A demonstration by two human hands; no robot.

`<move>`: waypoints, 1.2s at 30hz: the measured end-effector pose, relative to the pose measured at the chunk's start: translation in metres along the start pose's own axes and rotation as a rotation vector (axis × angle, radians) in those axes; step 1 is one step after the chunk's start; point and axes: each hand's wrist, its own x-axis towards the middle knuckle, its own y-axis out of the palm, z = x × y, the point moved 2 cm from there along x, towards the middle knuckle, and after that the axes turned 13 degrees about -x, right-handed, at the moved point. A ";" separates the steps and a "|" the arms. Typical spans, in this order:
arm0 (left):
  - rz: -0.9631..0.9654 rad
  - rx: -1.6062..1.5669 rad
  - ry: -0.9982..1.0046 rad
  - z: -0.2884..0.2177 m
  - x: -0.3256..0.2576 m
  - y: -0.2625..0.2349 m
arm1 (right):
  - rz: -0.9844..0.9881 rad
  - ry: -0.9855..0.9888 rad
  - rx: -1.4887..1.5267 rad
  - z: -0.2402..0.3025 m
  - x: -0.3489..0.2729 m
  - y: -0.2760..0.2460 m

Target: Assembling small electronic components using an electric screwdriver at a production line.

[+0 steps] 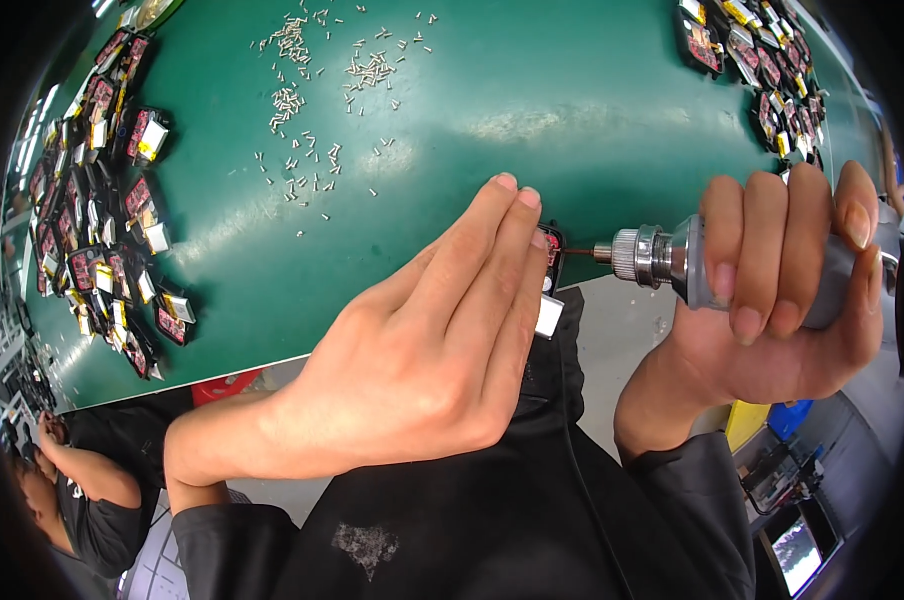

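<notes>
At far left, low down, a co-worker in dark clothes sits or stands beside the bench, a bare forearm raised. Along the left end of that green top lies a crowded heap of units, black cases with red boards, white cells and yellow tape. A red object shows just below the near edge. Further right, toward the far side, small silvery screws lie scattered in loose clusters.

The left hand reaches in, back upward, fingers straight and close together. Its thumb and palm side are hidden, so how far its grip is closed cannot be told. By its fingertips, at the near edge, is one unit, partly covered, with a white cell beside it on the near side.

From the right, the thin bit of a grey driver points at this unit; contact is unclear. The right hand has its grip closed round the driver's body. Beyond it, more units crowd the bench's far right. Lower right are a yellow bin, a blue bin and a lit screen.
</notes>
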 end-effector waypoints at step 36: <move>-0.018 -0.024 -0.118 -0.008 -0.010 -0.031 | 0.291 -0.143 0.098 0.004 0.027 -0.003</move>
